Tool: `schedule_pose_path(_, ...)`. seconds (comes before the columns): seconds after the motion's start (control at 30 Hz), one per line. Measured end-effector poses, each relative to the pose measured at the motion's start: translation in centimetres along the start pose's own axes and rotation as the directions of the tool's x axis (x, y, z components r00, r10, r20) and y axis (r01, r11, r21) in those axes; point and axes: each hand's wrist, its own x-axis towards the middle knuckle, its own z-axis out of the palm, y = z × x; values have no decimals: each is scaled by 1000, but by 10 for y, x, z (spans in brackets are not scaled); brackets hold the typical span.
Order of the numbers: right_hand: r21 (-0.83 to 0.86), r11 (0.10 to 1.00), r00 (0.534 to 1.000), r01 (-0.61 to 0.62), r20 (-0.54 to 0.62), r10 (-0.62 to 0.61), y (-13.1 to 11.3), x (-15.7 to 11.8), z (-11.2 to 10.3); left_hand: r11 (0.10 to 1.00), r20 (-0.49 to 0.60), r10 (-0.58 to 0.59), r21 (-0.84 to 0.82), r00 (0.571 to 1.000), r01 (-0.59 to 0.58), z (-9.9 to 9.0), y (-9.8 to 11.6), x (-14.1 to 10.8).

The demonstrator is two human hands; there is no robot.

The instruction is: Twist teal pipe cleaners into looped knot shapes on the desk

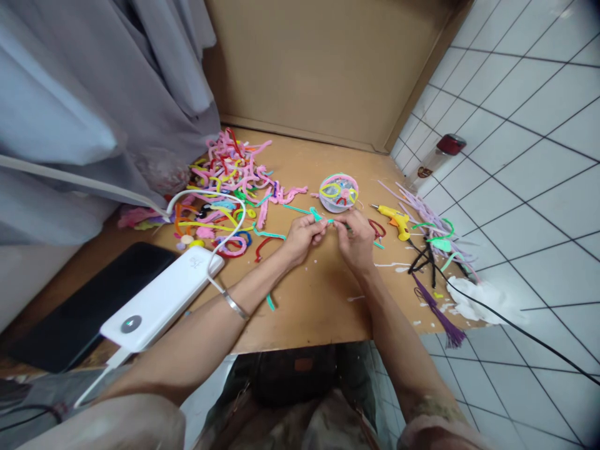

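Left hand: my left hand (301,240), mid-frame, pinches a teal fuzzy stem (315,214) between thumb and fingers.
Right hand: my right hand (357,242), just right of centre, grips the stem's right end in bent fingers.
Teal stem: at the frame's centre, bridging both hands (part hides behind my fingers).
Round container (338,204): just above my hands.
Yellow glue gun (396,221): right of centre.
Colourful heap (234,172): upper left of centre.

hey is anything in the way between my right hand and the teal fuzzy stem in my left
Nothing visible stands between them. Your right hand is right at the teal fuzzy stem in your left hand; the round container sits beyond, not between.
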Motion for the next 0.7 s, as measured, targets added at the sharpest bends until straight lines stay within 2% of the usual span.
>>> schedule_pose_path(0.1,-189,979,995,77,-53,-88,-1,-2,0,991,92,-104,-69,990,111,2,3,-2)
schedule_pose_path(0.2,-297,953,993,55,-85,-84,-2,-4,-1,991,112,-99,-81,989,108,5,5,-3)
schedule_pose_path(0.27,-285,959,996,8,-88,-35,-1,-4,-1,998,74,-47,-31,996,49,6,5,-4)
schedule_pose_path(0.33,-202,979,998,-22,-62,9,1,-3,-1,996,8,48,77,999,-48,5,4,-4)
schedule_pose_path(0.4,-118,993,1000,-17,-8,17,3,-2,-1,962,-48,172,224,984,-157,3,3,-4)
schedule_pose_path(0.47,-106,994,999,12,40,-8,5,-2,-1,906,-66,267,357,962,-227,1,2,-2)
schedule_pose_path(0.57,-179,983,998,34,61,-23,4,-2,0,859,-52,304,446,951,-250,-2,-1,0)
schedule_pose_path(0.7,-149,987,992,-57,101,72,-3,-3,1,829,-32,312,497,950,-255,-5,-1,2)
